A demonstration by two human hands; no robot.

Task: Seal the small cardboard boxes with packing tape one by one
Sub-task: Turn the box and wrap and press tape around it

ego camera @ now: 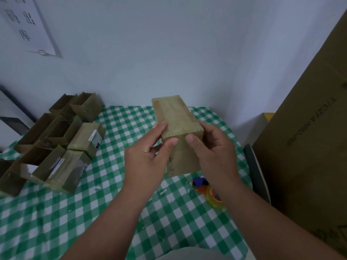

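Note:
I hold a small closed cardboard box above the middle of the table, its taped top face tilted toward me. My left hand grips its left side, thumb pressed on the near upper edge. My right hand grips the right side, thumb also on that near edge. A tape dispenser with a yellowish tape roll, orange frame and blue handle lies on the table under my right wrist, partly hidden.
Several small cardboard boxes, some open-topped and some taped, crowd the table's left side. A green-and-white checked cloth covers the table. A large cardboard carton stands at the right, a dark chair back beside it. A white wall is behind.

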